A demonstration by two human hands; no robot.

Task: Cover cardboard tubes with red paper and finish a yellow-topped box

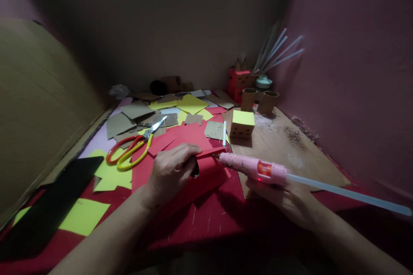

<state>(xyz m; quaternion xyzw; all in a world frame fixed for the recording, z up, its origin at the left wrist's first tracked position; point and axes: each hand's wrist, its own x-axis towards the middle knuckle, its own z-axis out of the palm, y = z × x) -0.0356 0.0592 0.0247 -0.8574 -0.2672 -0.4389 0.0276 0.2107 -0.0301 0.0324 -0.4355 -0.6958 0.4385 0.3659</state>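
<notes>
My right hand (pixel 284 200) is wrapped round a pink hot glue gun (pixel 251 166) with a lit red light. A long translucent glue stick (pixel 348 195) sticks out of its back. The nozzle meets the right part of a narrow red strip (pixel 211 152). My left hand (pixel 176 167) pinches that strip at its left end, and a small dark thing shows under the fingers. Below lies red paper (pixel 206 180). Scissors (pixel 135 148) with red and yellow handles rest open-bladed or nearly shut, I cannot tell which, left of my left hand.
A small cardboard box with a yellow top (pixel 243 123) stands on a cardboard sheet (pixel 290 154), near two cardboard tubes (pixel 267 103). Several glue sticks (pixel 280 49) lean at the back right. Yellow and brown scraps (pixel 192 104) cover the back. A dark flat object (pixel 54 206) lies left.
</notes>
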